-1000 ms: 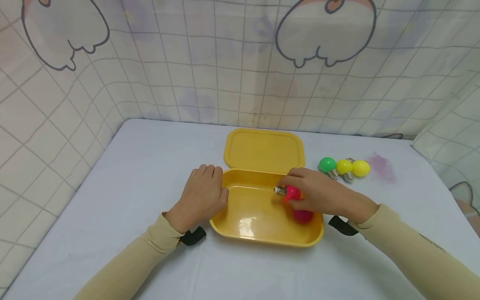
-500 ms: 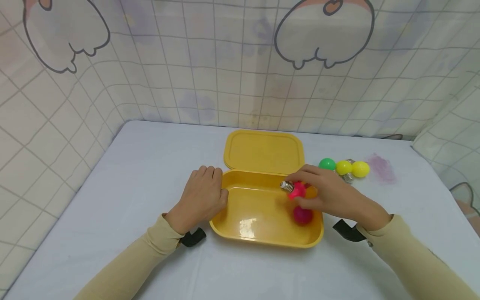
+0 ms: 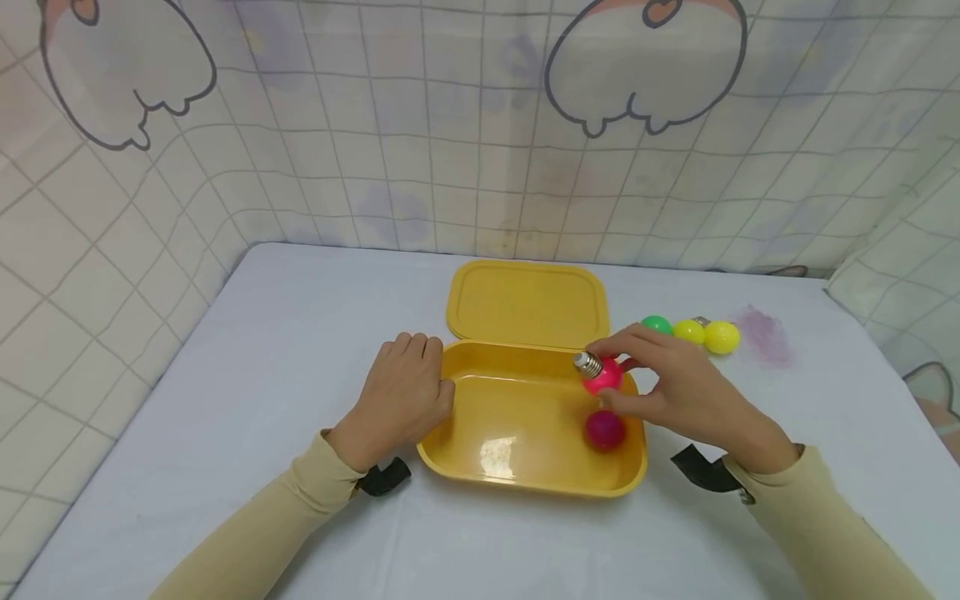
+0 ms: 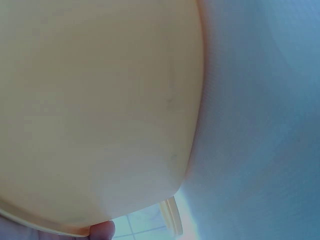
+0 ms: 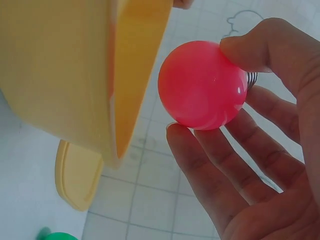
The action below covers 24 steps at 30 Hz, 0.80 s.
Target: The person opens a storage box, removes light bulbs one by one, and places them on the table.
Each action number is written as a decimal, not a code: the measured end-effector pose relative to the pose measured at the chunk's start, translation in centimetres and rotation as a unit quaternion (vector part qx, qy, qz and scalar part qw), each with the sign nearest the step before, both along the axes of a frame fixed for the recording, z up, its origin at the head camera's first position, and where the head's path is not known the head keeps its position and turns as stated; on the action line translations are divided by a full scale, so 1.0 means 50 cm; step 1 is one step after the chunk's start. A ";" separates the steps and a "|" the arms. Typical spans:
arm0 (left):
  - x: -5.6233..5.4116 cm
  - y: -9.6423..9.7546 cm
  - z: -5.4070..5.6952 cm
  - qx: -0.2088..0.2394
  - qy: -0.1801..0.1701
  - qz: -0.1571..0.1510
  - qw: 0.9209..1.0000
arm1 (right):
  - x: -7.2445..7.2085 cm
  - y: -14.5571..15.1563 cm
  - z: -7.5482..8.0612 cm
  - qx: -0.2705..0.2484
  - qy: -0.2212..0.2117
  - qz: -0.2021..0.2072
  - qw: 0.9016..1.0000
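Note:
My right hand (image 3: 686, 396) pinches a pink light bulb (image 3: 604, 378) between thumb and fingers over the right end of a yellow plastic box (image 3: 502, 417). The bulb's metal screw base points up and left in the head view. In the right wrist view the round pink globe sits against the fingertips (image 5: 177, 132), outside the box's rim. A darker magenta bulb (image 3: 604, 431) lies inside the box at its right side. My left hand (image 3: 397, 404) grips the box's left rim. The left wrist view shows mostly the box's outer wall (image 4: 100, 100).
Behind the box lies its yellow lid (image 3: 527, 300), flat on the white-covered table (image 3: 330, 292). A green bulb (image 3: 657, 323) and two yellow bulbs (image 3: 722, 337) lie to the right, partly behind my right hand. A patterned curtain (image 3: 480, 150) hangs beyond the table.
My right hand has moved right and slightly up with the pink bulb, whose base has tilted upward. The left hand, the box and the magenta bulb have stayed in place.

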State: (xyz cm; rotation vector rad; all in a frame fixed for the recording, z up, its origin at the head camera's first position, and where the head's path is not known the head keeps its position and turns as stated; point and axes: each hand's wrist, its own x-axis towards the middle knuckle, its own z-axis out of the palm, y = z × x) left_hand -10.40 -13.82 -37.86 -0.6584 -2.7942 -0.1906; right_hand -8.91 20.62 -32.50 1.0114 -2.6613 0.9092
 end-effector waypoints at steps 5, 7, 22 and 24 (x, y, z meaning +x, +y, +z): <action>0.001 0.000 -0.002 0.007 0.000 -0.002 1.000 | 0.000 0.009 -0.008 -0.030 0.035 0.000 0.999; 0.001 0.000 -0.002 0.010 -0.002 -0.002 1.000 | 0.000 0.010 -0.010 -0.038 0.042 -0.002 0.998; -0.002 0.000 -0.002 0.010 -0.002 -0.009 1.000 | -0.004 0.033 -0.006 -0.051 0.081 -0.028 0.995; -0.003 0.000 -0.001 0.009 -0.008 -0.007 1.000 | -0.007 0.038 -0.005 -0.053 0.090 -0.030 0.994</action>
